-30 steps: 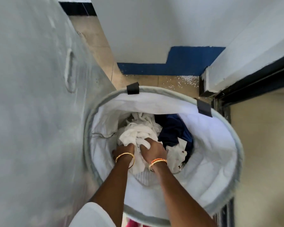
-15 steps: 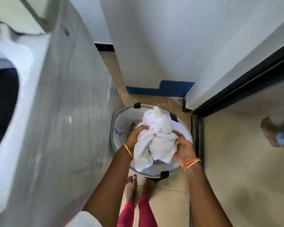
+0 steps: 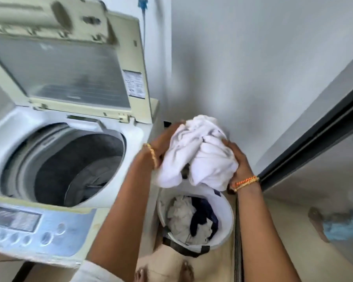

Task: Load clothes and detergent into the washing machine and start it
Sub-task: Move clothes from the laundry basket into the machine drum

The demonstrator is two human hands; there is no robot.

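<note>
I am holding a bundle of white clothes (image 3: pixel 200 151) up in the air between both hands, above the basket (image 3: pixel 226 216) and just to the right of the washer (image 3: pixel 102 202). My left hand (image 3: pixel 167 137) is gripping the bundle from its left side, fingers curled into the cloth, and my right hand (image 3: pixel 237 159) is clutching it from the right, fingers dug into the folds. I am judging the task as barely begun: the lid (image 3: pixel 69 74) is standing open and the drum (image 3: pixel 75 165) is looking dark, with something grey lying at the bottom, though I cannot tell whether that is clothing or the drum's own base. More laundry, white and navy, is waiting in the basket on the floor. Detergent is not showing anywhere, and the control panel (image 3: pixel 35 231) is sitting untouched, so loading, dosing and starting are all remaining. The bundle is looking soft, crumpled and loosely bunched, with a flap drooping at its lower left.
</note>
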